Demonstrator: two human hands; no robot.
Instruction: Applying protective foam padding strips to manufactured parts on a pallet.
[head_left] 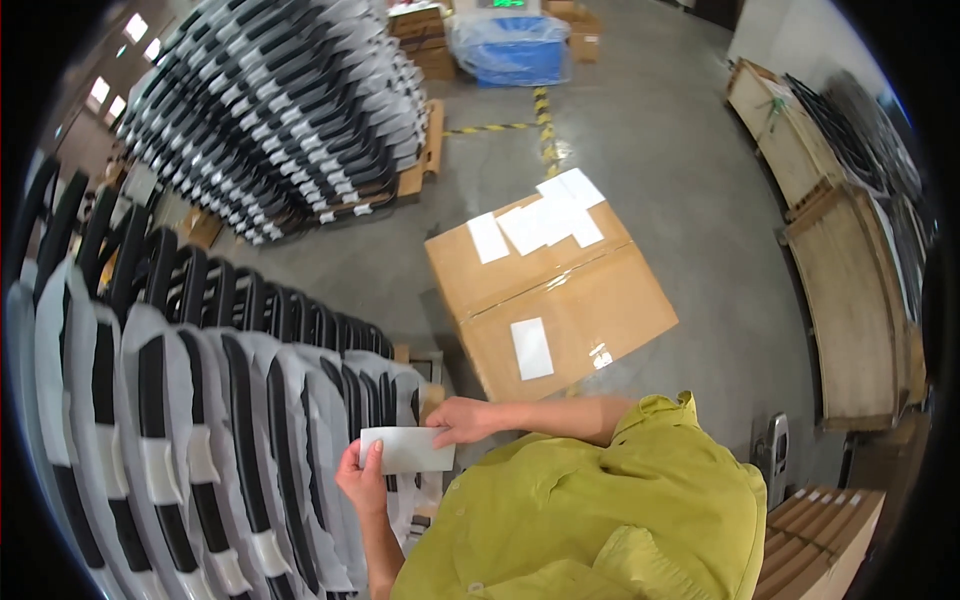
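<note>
Both my hands hold a white rectangular label (408, 451) in front of my chest. My left hand (361, 480) grips its lower left corner, thumb on the face. My right hand (459, 420) pinches its upper right corner. The label hangs just over a row of black curved parts wrapped in white foam sleeves (230, 440), which stand upright at my left. A large brown cardboard box (575, 310) lies on the floor ahead of me. Several white labels (545, 220) are stuck on its top.
A tall stack of the same black and white parts (280, 110) sits on a wooden pallet at the upper left. Wooden boards and crates (850, 300) line the right side. A blue plastic-wrapped load (510, 50) stands far ahead beside yellow-black floor tape (545, 125).
</note>
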